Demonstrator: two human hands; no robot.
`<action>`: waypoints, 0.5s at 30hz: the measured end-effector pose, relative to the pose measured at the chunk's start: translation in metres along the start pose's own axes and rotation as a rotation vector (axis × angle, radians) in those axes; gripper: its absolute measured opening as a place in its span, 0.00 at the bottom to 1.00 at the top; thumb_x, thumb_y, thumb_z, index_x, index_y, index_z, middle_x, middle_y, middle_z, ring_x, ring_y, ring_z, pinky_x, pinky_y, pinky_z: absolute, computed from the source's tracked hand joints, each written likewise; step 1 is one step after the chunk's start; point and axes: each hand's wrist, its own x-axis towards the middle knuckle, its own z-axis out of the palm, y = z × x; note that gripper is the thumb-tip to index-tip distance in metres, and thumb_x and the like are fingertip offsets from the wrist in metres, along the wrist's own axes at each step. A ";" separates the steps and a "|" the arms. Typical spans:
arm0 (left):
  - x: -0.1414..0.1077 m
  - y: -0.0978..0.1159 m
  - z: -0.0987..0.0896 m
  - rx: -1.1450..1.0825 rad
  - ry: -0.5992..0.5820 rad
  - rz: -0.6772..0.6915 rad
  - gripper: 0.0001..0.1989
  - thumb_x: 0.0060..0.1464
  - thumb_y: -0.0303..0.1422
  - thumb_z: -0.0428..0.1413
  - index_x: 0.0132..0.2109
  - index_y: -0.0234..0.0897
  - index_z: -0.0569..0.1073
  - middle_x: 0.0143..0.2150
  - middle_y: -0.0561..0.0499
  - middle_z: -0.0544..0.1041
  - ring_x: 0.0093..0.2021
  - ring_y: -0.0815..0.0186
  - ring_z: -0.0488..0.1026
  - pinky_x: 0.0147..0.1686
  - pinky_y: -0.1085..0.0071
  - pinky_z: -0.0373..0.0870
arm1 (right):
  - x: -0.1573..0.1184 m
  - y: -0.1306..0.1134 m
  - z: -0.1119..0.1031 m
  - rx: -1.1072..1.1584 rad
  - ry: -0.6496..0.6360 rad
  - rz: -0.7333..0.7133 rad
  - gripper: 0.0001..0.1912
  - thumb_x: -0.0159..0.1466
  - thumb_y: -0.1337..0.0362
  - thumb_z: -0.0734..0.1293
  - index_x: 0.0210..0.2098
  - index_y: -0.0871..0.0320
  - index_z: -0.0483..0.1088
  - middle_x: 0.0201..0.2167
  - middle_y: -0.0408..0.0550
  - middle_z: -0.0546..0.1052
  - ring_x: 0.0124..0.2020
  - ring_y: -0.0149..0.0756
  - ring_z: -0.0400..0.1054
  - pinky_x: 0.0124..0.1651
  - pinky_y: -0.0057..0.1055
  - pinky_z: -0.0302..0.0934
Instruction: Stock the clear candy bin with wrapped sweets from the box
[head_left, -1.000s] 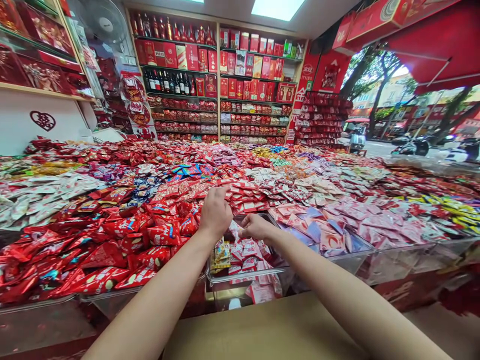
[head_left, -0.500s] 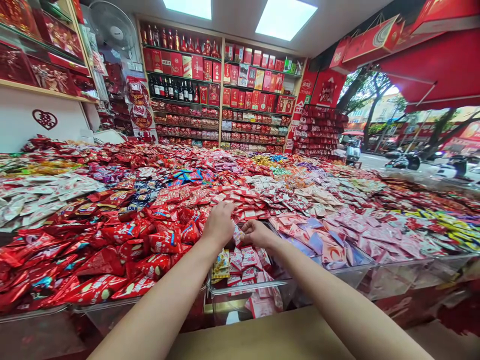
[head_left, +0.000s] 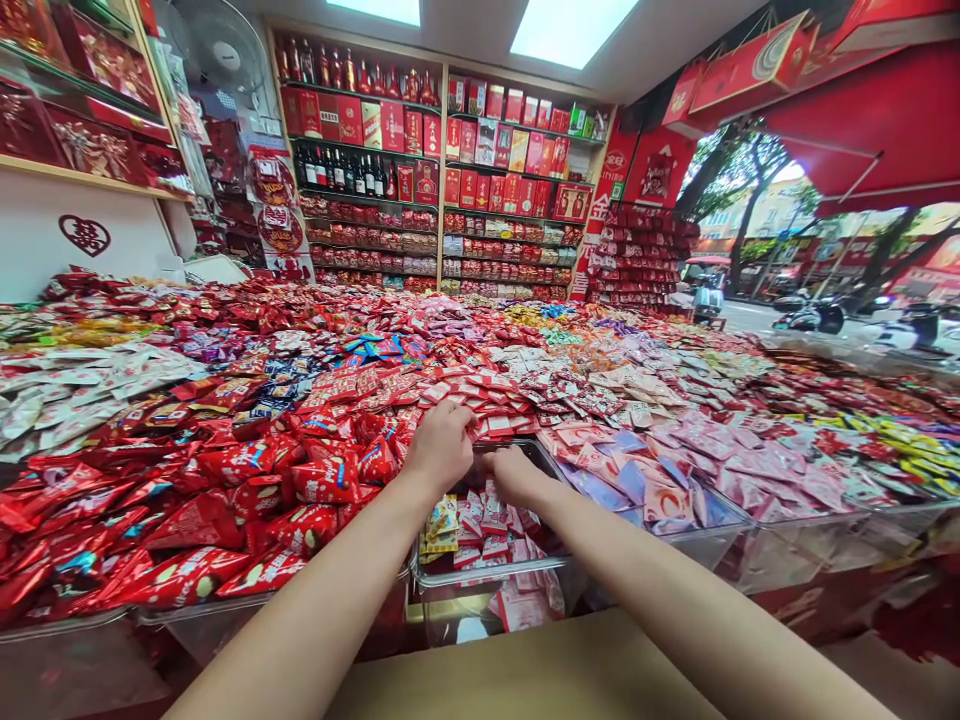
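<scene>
Both hands are over a clear plastic bin (head_left: 491, 576) at the front centre. My left hand (head_left: 442, 443) is curled above the bin's back left part, beside red snack packets (head_left: 326, 480); what its fingers hold, if anything, is hidden. My right hand (head_left: 516, 474) reaches down into the bin just to the right, its fingertips out of sight behind the hand. Below the hands lie pink and white packets (head_left: 495, 520) and a few yellow packets (head_left: 442, 525). The back of the bin shows dark.
Purple and pink packets (head_left: 637, 480) fill the bins on the right. White packets (head_left: 90, 385) lie at the left. A brown cardboard surface (head_left: 510, 670) is nearest me. Shelves with red boxes (head_left: 499, 195) stand behind; parked scooters (head_left: 810, 312) are outside at the right.
My right hand has moved slightly down and its fingers have turned into the bin. The small packet between the hands no longer shows. My left hand stays nearly in place, its fingers more curled.
</scene>
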 end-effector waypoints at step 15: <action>-0.002 0.001 0.004 0.006 -0.121 0.010 0.11 0.47 0.23 0.47 0.34 0.37 0.73 0.37 0.48 0.72 0.43 0.63 0.69 0.45 0.68 0.66 | -0.005 -0.003 -0.005 -0.164 -0.122 0.038 0.17 0.56 0.76 0.58 0.43 0.66 0.71 0.43 0.60 0.74 0.42 0.41 0.69 0.41 0.28 0.60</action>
